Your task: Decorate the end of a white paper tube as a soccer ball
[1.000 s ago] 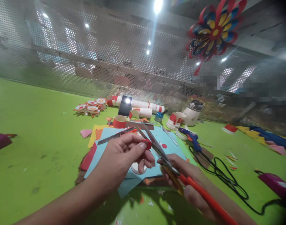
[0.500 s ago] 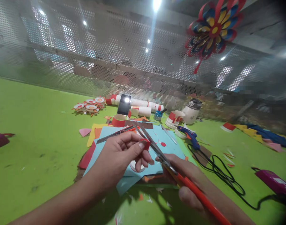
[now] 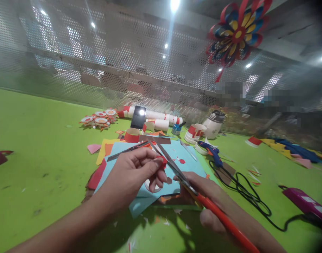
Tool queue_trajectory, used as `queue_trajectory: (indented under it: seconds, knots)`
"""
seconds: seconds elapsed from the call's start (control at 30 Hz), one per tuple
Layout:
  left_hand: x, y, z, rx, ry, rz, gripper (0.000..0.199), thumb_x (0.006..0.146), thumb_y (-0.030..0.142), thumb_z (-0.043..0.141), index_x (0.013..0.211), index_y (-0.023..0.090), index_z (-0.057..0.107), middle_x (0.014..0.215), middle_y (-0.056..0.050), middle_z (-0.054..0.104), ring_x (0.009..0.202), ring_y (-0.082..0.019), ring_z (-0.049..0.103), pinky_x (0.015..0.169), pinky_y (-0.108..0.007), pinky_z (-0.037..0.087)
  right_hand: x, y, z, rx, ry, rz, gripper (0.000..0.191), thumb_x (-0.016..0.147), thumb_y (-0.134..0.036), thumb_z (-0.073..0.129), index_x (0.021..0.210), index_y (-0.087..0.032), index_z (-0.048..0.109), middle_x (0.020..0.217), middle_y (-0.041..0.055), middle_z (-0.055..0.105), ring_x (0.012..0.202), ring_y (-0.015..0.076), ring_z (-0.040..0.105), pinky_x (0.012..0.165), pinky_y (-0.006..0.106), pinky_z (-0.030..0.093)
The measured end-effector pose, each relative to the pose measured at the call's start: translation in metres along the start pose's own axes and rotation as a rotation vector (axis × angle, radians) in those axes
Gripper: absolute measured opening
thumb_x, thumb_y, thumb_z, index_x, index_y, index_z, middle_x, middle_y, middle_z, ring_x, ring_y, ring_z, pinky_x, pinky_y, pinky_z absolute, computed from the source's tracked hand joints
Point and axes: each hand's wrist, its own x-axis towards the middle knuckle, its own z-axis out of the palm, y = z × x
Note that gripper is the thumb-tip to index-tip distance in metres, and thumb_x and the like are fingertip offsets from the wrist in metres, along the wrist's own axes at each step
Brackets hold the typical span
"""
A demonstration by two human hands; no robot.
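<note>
Pinching a small red paper piece (image 3: 164, 162), left hand (image 3: 139, 172) sits just left of the scissors (image 3: 185, 184) blades; can't tell from where I stand if paper touches metal. Right hand (image 3: 216, 195) wraps the scissors' handles, long axis running forward-left from it. Blue paper (image 3: 174, 149) below the scissors, glue gun (image 3: 213, 151) to their right.

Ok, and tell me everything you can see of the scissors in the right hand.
The scissors have long, narrow grey blades that look like metal, and a red-orange handle slanting toward the bottom of the picture. The right hand grips them, hiding part of the handle. The blades are slightly parted and point forward and left, above light blue paper. They pass beside the red piece in the left hand; whether they touch it is unclear.
</note>
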Motion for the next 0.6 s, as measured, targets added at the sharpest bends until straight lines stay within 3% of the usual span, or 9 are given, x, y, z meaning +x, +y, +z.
queue_trajectory:
  seconds: [0.37,0.6]
  knots:
    - [-0.002,0.001,0.002,-0.03,0.002,0.001,0.019,0.078,0.03,0.071,0.075,0.014,0.061,0.058,-0.002,0.068,0.047,-0.009,0.054,0.048,-0.02,0.044,0.0,-0.006,0.002,-0.049,0.041,0.019,0.073,0.078,-0.078,0.048,0.123,-0.023,0.058,0.104,0.0072,0.063,0.089,0.0244,0.058,0.08,0.034,0.048]
    - [-0.001,0.001,0.001,-0.013,0.001,-0.014,0.019,0.078,0.031,0.071,0.074,0.014,0.062,0.057,-0.002,0.067,0.047,-0.009,0.053,0.048,-0.02,0.043,0.002,-0.012,0.001,-0.061,0.037,0.026,0.074,0.077,-0.08,0.049,0.121,-0.022,0.06,0.098,0.0064,0.063,0.084,0.022,0.057,0.074,0.031,0.048]
